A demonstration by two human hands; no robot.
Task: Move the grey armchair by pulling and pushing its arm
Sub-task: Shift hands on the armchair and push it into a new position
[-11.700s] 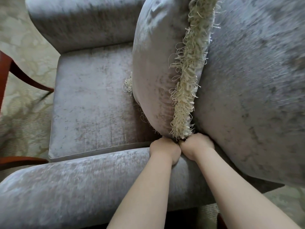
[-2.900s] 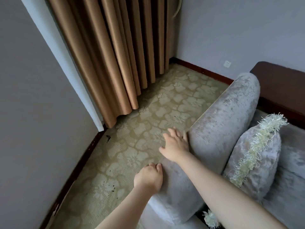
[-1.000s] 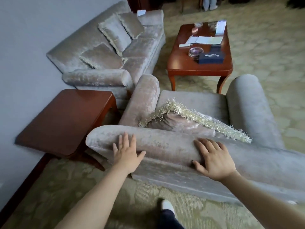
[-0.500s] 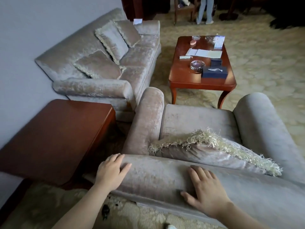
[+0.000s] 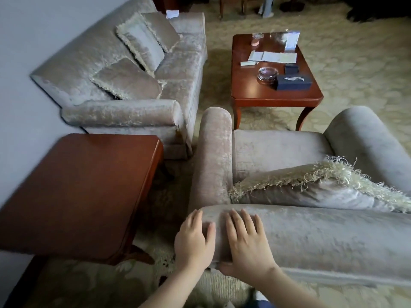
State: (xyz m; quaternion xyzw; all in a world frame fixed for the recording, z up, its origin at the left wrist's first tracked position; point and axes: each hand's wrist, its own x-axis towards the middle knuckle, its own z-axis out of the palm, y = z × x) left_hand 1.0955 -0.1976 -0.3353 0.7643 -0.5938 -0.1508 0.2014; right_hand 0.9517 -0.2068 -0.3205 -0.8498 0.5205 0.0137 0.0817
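I stand behind the grey armchair (image 5: pixel 278 150) and look down over the top of its backrest (image 5: pixel 322 236). My left hand (image 5: pixel 194 240) lies flat on the backrest's left corner, fingers spread. My right hand (image 5: pixel 245 243) lies flat just beside it on the backrest top, thumb under the rear edge. The chair's left arm (image 5: pixel 213 156) runs forward from that corner; its right arm (image 5: pixel 364 141) is at the right. A fringed grey cushion (image 5: pixel 311 190) leans against the inside of the backrest.
A wooden side table (image 5: pixel 77 192) stands close to the left of the armchair. A grey sofa (image 5: pixel 133 81) with cushions lines the wall beyond it. A wooden coffee table (image 5: pixel 273 70) with papers, an ashtray and a tissue box stands in front. Patterned carpet (image 5: pixel 367 63) covers the floor.
Both hands have slid left along the backrest top and now rest side by side at its left corner. The view has shifted so the armchair sits lower and further right.
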